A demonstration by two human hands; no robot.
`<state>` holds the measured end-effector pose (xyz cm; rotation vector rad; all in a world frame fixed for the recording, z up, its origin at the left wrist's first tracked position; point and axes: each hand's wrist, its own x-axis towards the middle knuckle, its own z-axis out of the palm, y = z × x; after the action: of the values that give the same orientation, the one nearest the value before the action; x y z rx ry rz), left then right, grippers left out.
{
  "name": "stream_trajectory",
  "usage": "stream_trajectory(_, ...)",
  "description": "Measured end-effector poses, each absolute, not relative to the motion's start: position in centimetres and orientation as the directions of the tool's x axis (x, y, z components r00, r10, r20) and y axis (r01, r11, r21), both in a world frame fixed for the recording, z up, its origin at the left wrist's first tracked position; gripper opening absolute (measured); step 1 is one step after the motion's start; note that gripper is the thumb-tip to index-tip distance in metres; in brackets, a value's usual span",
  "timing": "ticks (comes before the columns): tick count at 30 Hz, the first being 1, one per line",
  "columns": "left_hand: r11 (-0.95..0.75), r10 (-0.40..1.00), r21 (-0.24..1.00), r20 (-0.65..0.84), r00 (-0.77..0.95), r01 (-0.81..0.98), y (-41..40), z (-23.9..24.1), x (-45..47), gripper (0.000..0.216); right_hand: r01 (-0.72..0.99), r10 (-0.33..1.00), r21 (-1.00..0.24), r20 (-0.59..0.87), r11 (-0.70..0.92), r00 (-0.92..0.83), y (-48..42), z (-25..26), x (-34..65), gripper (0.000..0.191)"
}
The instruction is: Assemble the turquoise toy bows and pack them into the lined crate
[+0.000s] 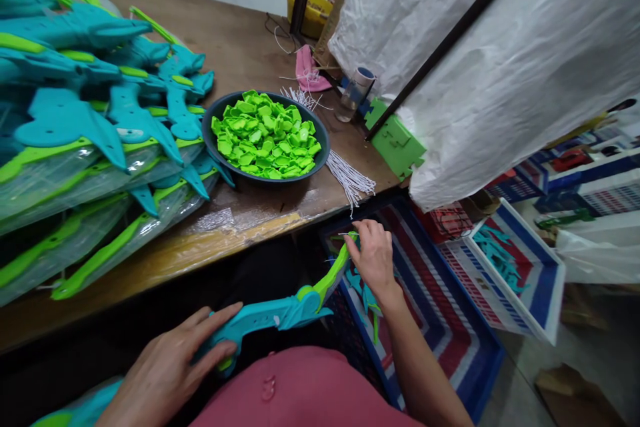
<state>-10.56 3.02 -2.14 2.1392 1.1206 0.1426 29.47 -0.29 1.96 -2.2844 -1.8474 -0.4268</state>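
A long teal and green jointed plastic piece [273,315] spans the space between my hands, in front of the table edge. My left hand [185,347] is closed around its teal end. At the upper green tip, my right hand [373,255] pinches with thumb and fingers, where a thin white tie [349,234] sticks out to the left. Whether the tie passes through the tip cannot be seen. Similar teal and green pieces [85,107], several in clear plastic, are piled on the table at left. White ties [347,173] lie bundled just beyond my right hand.
A dark bowl [265,179] of small green plastic pieces stands on the brown table [240,33]. A glass jar [356,95], a pink cloth [310,70] and a green block [397,137] sit behind. Below right is a lined blue crate [450,280], beside a white crate [545,280].
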Motion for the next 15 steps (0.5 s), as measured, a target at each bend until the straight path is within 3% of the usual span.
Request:
stream_trajectory(6, -0.37, 0.719, 0.635, -0.267, 0.642, 0.678, 2.7, 1.0, -8.2, 0.046, 0.987, 0.981, 0.017, 0.108, -0.161, 0.159, -0.8, 0.5, 32.1, 0.02)
stream_trajectory(10, -0.388, 0.634, 0.722, -0.242, 0.735, 0.572, 2.1, 4.1, -5.3, 0.06, 0.958, 0.965, -0.163, 0.068, -0.238, 0.252, -3.5, -0.8, 36.6, 0.018)
stream_trajectory(12, -0.454, 0.638, 0.736, -0.125, 0.76, 0.502, 2.1, 4.8, -4.9, 0.063, 0.931, 0.96, -0.24, -0.012, -0.274, 0.28, -4.5, -1.6, 38.8, 0.018)
stream_trajectory(15, -0.602, 0.729, 0.662, 0.227, 0.646, 0.447, 1.6, 5.8, -6.5, 0.051, 0.906, 0.947, -0.293, 0.01, -0.305, 0.322, -6.3, -1.6, 40.4, 0.017)
